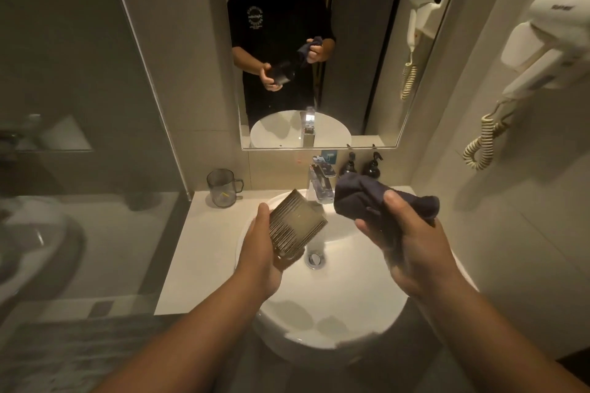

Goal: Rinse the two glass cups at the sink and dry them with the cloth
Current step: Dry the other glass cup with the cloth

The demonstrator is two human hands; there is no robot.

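Observation:
My left hand (pixel 260 247) grips a ribbed, smoky glass cup (pixel 295 225) tilted over the white sink basin (pixel 335 300), its mouth turned toward the tap. My right hand (pixel 410 242) holds a dark blue cloth (pixel 370 198) bunched up, to the right of the cup and apart from it. A second glass cup (pixel 223 188), smooth with a handle, stands upright on the white counter to the left of the basin. The chrome tap (pixel 321 183) rises behind the basin; no water stream shows.
Two dark pump bottles (pixel 360 166) stand behind the tap on the right. A mirror (pixel 287 41) hangs above, and a wall hair dryer (pixel 552 51) with a coiled cord is on the right wall. The drain plug (pixel 314 259) sits mid-basin. A glass panel borders the counter's left.

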